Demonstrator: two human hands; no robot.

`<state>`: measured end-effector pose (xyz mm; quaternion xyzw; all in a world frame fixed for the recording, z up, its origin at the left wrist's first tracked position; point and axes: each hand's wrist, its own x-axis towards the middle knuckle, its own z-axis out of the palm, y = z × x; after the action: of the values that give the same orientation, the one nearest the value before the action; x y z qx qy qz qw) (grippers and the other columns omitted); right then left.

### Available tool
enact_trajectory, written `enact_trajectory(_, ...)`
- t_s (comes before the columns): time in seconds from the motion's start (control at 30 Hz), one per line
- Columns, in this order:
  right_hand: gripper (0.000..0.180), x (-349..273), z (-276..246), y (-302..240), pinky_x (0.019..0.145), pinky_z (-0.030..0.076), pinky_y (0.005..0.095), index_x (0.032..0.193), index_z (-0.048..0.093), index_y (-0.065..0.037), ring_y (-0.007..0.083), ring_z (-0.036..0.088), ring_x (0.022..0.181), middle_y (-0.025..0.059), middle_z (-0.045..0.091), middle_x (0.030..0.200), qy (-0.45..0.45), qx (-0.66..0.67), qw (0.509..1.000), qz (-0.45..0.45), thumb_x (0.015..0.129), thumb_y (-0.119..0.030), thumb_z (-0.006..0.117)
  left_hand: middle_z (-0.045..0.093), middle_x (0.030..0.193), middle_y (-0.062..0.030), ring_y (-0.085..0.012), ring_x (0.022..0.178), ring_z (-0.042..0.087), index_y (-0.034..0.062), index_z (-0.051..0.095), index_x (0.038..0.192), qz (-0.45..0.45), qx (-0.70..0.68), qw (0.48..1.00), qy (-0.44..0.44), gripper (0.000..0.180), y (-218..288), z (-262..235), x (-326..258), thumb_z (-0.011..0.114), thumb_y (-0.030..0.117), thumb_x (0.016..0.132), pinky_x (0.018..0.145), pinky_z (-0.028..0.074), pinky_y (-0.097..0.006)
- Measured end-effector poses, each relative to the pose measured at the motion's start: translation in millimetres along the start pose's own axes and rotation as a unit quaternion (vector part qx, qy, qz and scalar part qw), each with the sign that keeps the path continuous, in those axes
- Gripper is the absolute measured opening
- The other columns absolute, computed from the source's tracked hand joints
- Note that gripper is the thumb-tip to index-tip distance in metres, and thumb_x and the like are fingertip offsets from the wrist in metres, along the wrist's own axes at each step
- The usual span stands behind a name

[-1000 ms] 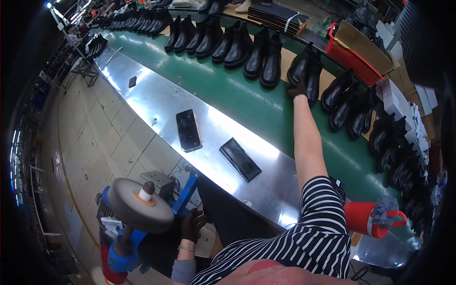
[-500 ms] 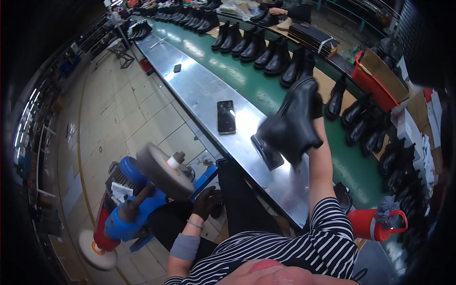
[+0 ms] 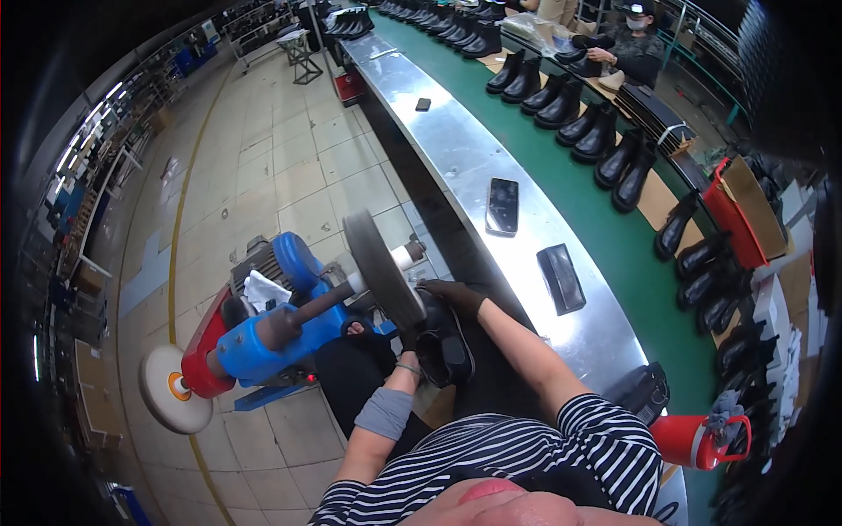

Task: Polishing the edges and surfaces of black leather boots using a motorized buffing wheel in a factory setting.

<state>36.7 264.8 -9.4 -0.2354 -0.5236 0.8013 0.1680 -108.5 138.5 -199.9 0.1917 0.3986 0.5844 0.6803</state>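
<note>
Just right of the grey wheel (image 3: 384, 270), the right hand (image 3: 456, 298) has its fingers clamped on a black boot (image 3: 453, 352); below the wheel, the left hand's (image 3: 408, 358) finger state cannot be told.

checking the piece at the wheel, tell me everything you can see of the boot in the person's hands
The boot is black, with a smooth, slightly shiny, leather-like surface. It is held above the person's lap, its dark opening toward the body, the far end close beside the buffing wheel; whether they touch is hard to tell. The dark-gloved right grip holds it near that end. Its underside is not clearly visible.
</note>
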Motion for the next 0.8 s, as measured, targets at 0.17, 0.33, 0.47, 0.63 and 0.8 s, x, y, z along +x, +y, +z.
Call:
enact_trajectory(0.17, 0.042, 23, 8, 5, 0.1, 0.036, 0.0307, 0.128, 0.047, -0.002, 0.0156, 0.048, 0.116, 0.0105, 0.051, 0.127, -0.017, 0.24, 0.964, 0.112, 0.095, -0.028, 0.046, 0.062, 0.108, -0.0098, -0.0245, 0.092, 0.062, 0.0015, 0.055, 0.116, -0.097, -0.251, 0.954, -0.129, 0.042, 43, 33, -51, 0.041, 0.034, 0.095, 0.082, 0.052, -0.035)
enact_trajectory(0.33, 0.054, 43, 21, 11, 0.1, 0.037, 0.0314, 0.132, 0.043, -0.002, 0.0203, 0.051, 0.114, 0.0101, 0.051, 0.128, -0.033, 0.212, 0.975, 0.062, 0.092, -0.039, 0.047, 0.064, 0.101, -0.0098, -0.024, 0.087, 0.063, 0.0045, 0.057, 0.115, -0.091, -0.144, 0.984, 0.061, 0.04, 82, 73, -75, 0.04, 0.035, 0.095, 0.08, 0.052, -0.033)
enact_trajectory(0.47, 0.055, 59, 22, 25, 0.1, 0.037, 0.0319, 0.132, 0.042, -0.002, 0.0206, 0.051, 0.114, 0.0101, 0.052, 0.129, -0.054, 0.233, 0.969, 0.064, 0.092, -0.039, 0.047, 0.062, 0.108, -0.0097, -0.023, 0.094, 0.061, 0.0054, 0.054, 0.119, -0.119, -0.138, 0.975, 0.126, 0.045, 106, 95, -87, 0.034, 0.038, 0.096, 0.086, 0.05, -0.033)
enact_trajectory(0.63, 0.055, 52, 32, 17, 0.099, 0.037, 0.0382, 0.136, 0.04, -0.01, 0.0209, 0.046, 0.12, 0.0125, 0.048, 0.132, -0.118, 0.096, 0.988, -0.005, 0.094, -0.046, 0.04, 0.057, 0.117, -0.0106, -0.0215, 0.103, 0.057, 0.0072, 0.05, 0.126, -0.061, -0.019, 0.996, 0.057, 0.05, 58, 60, -82, 0.029, 0.042, 0.097, 0.093, 0.046, -0.033)
enact_trajectory(0.8, 0.057, 14, -8, 16, 0.101, 0.035, 0.0423, 0.14, 0.034, -0.019, 0.0284, 0.043, 0.121, 0.0156, 0.045, 0.133, -0.163, 0.283, 0.937, 0.125, 0.093, -0.051, 0.037, 0.059, 0.115, -0.0125, -0.0284, 0.105, 0.057, 0.0052, 0.052, 0.124, -0.139, -0.345, 0.924, -0.082, 0.065, 38, 79, -86, 0.031, 0.057, 0.091, 0.096, 0.044, -0.04)
